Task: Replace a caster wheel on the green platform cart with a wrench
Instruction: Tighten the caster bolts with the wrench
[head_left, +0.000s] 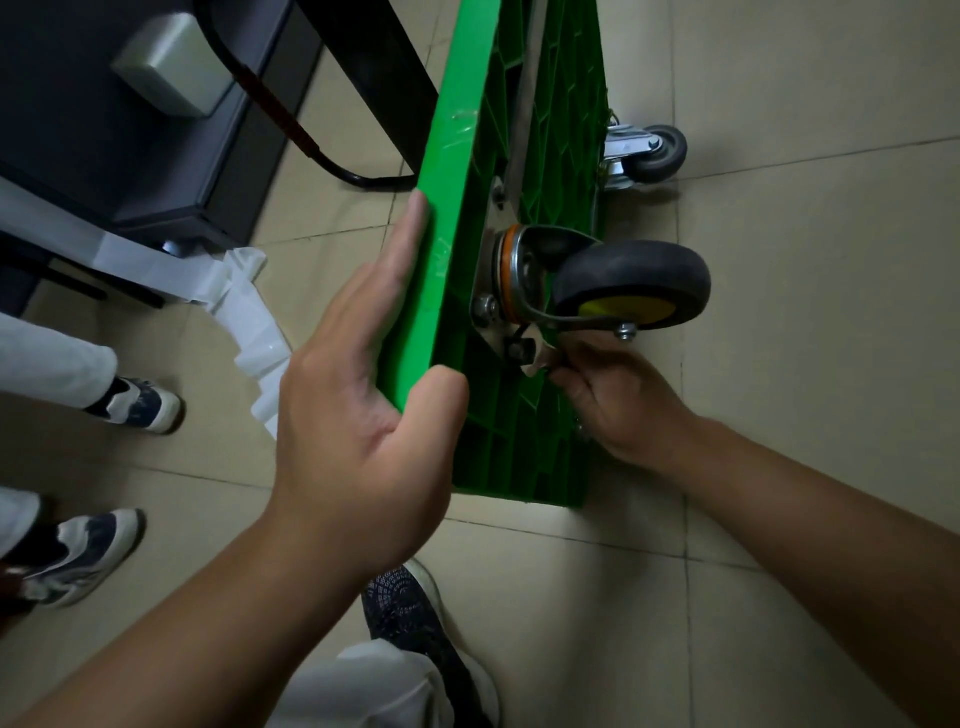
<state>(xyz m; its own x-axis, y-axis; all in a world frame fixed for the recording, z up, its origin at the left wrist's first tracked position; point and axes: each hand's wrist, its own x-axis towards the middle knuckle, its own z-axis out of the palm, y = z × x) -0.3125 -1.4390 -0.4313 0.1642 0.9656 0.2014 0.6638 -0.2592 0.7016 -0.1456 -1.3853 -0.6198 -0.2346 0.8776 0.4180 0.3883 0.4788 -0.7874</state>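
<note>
The green platform cart (457, 218) stands on its edge, its ribbed underside facing right. My left hand (363, 395) holds the cart's upper edge, fingers flat along its top face and thumb hooked over the rim. A black caster wheel (634, 283) with a yellow hub sticks out from a metal mounting plate (485, 317). Below the wheel, my right hand (618, 400) grips a silver wrench (537, 358) whose jaw sits on a bolt at the plate's lower corner. The wrench handle is hidden in my fist.
A second grey caster (657, 153) sits further along the cart. Dark furniture (156, 130) and a black tube handle (291, 130) stand at the left. Another person's shoes (140, 405) are at the left, and my own shoe (410, 608) is below on the tiled floor.
</note>
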